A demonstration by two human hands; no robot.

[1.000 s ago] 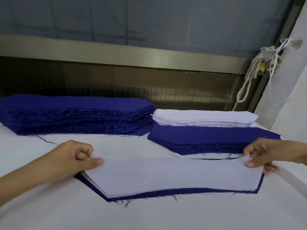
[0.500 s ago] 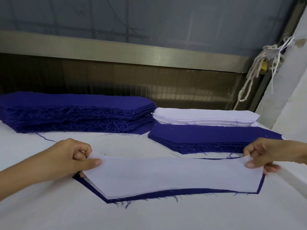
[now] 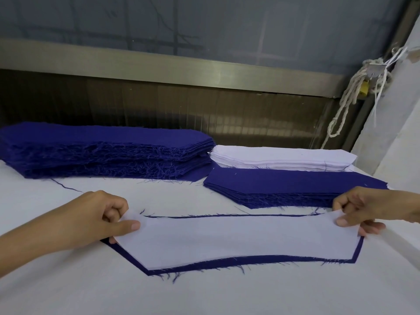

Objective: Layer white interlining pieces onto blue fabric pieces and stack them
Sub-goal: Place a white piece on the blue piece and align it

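White tabletop. Tall dark blue fabric pile back left. Low blue pile back right, white interlining pile behind it. Long white interlining piece on blue fabric piece, front middle. Left hand grip pinches its left end, right hand grip its right end.

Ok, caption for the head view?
Left hand and right hand pinch a white interlining piece over a blue fabric piece.

Stretched between your left hand and right hand, the white interlining piece lies on a blue fabric piece. A blue border shows along its near edge. Beyond your left hand sits a tall blue stack. Beyond your right sit a low blue stack and a white stack.
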